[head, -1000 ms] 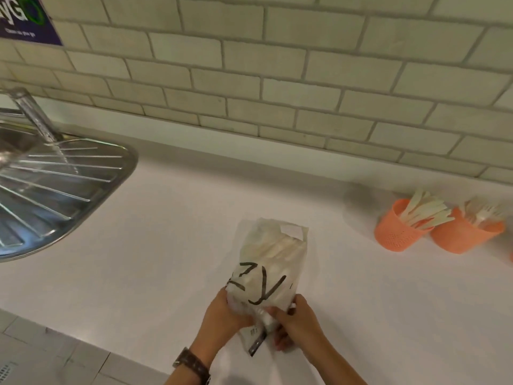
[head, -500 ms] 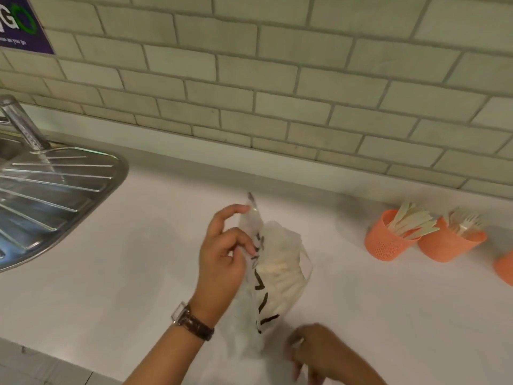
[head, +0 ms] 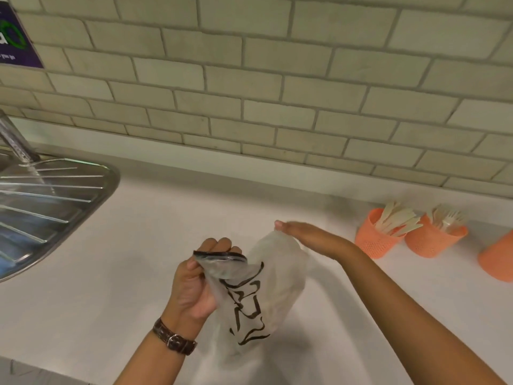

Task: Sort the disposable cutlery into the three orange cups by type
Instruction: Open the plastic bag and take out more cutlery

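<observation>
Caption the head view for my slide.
Left hand grips a plastic bag, right hand flat above it, orange cups nearby.

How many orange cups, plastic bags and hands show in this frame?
orange cups: 3
plastic bag: 1
hands, the left hand and the right hand: 2
total: 6

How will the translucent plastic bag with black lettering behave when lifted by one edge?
Probably floppy: the translucent plastic bag creases and sags below the left hand pinching its rim. Likely bottom-heavy, since pale contents bulge inside. Glossy film, possibly slippery.
</observation>
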The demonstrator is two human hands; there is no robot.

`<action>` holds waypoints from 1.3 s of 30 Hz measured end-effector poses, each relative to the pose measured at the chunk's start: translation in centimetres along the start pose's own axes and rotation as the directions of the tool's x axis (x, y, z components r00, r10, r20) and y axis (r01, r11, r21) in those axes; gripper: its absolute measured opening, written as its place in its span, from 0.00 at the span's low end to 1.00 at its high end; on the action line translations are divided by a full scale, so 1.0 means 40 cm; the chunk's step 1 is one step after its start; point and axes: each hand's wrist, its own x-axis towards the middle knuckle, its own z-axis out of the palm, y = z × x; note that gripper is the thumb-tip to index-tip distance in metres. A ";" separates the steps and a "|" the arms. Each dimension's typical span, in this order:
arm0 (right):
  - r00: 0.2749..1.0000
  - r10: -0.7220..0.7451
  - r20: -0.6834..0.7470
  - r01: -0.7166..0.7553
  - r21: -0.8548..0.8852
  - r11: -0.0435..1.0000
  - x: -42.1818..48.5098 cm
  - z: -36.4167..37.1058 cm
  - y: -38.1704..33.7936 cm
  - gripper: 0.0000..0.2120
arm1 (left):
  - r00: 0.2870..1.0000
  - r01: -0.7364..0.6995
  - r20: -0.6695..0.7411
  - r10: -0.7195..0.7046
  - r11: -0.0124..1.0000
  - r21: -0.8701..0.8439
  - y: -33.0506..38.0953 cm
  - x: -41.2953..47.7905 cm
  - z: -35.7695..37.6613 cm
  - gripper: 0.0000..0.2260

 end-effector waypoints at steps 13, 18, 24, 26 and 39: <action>0.891 -0.363 -0.274 0.447 0.677 0.585 -0.061 -0.046 -0.060 0.26 | 0.937 -0.152 -0.271 0.220 0.956 0.250 0.153 0.021 -0.076 0.11; 0.793 -0.361 -0.490 0.584 0.447 0.677 -0.132 -0.026 -0.098 0.04 | 0.722 -0.159 -0.170 0.671 0.401 0.902 0.203 0.055 0.006 0.13; 0.728 -0.389 -0.564 0.621 0.304 0.723 -0.171 -0.002 -0.116 0.04 | 0.829 -0.272 0.417 0.373 -0.383 0.883 0.119 0.124 0.201 0.14; 0.718 -0.404 -0.567 0.628 0.277 0.727 -0.187 -0.002 -0.127 0.04 | 0.946 -0.214 0.281 0.162 -0.338 0.916 0.088 0.148 0.224 0.12; 0.612 -0.415 -0.674 0.589 0.038 0.807 -0.227 -0.056 -0.147 0.06 | 0.939 -0.266 0.308 0.152 -0.248 0.932 0.095 0.126 0.239 0.09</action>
